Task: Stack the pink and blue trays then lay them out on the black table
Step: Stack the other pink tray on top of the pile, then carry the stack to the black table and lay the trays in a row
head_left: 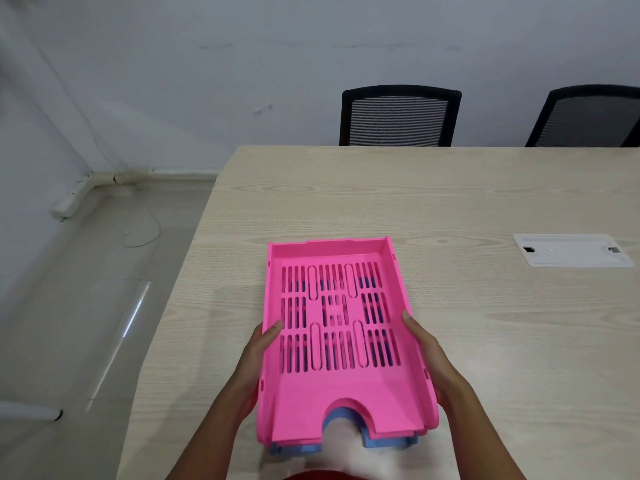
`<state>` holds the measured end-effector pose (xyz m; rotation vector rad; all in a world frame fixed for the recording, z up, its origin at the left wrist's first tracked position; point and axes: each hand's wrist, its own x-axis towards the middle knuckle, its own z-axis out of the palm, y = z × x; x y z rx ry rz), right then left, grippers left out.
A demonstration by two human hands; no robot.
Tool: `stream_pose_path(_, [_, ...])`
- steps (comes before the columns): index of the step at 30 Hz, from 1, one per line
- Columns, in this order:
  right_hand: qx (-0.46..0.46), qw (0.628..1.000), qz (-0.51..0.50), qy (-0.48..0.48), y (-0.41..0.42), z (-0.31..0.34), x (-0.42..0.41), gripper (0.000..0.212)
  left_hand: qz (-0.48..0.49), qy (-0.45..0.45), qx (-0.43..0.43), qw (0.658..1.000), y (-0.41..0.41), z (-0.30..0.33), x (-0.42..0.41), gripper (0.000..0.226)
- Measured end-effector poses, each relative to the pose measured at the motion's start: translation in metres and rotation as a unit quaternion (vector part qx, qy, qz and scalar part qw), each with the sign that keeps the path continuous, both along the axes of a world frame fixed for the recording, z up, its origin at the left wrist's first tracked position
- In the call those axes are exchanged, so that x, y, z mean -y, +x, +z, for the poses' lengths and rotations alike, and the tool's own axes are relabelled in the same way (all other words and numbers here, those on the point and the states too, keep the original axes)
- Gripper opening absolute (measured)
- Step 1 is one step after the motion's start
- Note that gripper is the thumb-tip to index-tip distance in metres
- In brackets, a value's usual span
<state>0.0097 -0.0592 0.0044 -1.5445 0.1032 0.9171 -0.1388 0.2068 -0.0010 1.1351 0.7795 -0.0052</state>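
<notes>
Both hands are on the stack. The left hand clamps the left wall, thumb hooked over the rim onto the slotted floor, and the right hand presses flat against the right wall, thumb up along the edge. That two-sided squeeze looks chosen to keep the nested pieces from sliding apart. On top sits the pink tray, and the blue tray peeks out beneath it at the near edge and through the slots. A second pink rim seems to show at the near edge, though how many are nested cannot be told.

The stack is at the near left part of the table, its cut-out front toward the person. Whether it rests on the wood or hangs just above is hard to say.

This table is pale wood, not black, and no black table is in view, so the laying-out spot is probably elsewhere. Stacking looks done; carrying likely comes next.

Around it: a white cover plate well off to the right, two black chairs at the far side, and open floor to the left. Nothing stands close to the stack.
</notes>
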Motion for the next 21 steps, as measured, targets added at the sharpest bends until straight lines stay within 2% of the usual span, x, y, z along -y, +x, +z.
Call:
stream_pose_path(7, [-0.010, 0.999, 0.039, 0.026, -0.002, -0.008, -0.016, 0.070, 0.068, 0.002, 0.005, 0.998, -0.034, -0.006, 0.002, 0.058])
stream_pose_path(12, [0.009, 0.994, 0.107, 0.036, -0.007, -0.003, -0.050, 0.056, 0.143, 0.007, -0.001, 0.990, -0.073, -0.001, 0.001, 0.046])
stream_pose_path(17, [0.001, 0.978, 0.197, 0.066, -0.024, 0.003, -0.100, 0.046, 0.235, -0.027, 0.019, 0.972, -0.125, -0.002, -0.017, 0.054])
stream_pose_path(21, [0.011, 0.963, 0.261, 0.065, -0.051, 0.007, -0.152, 0.056, 0.303, -0.034, 0.035, 0.952, -0.170, -0.001, -0.039, 0.052])
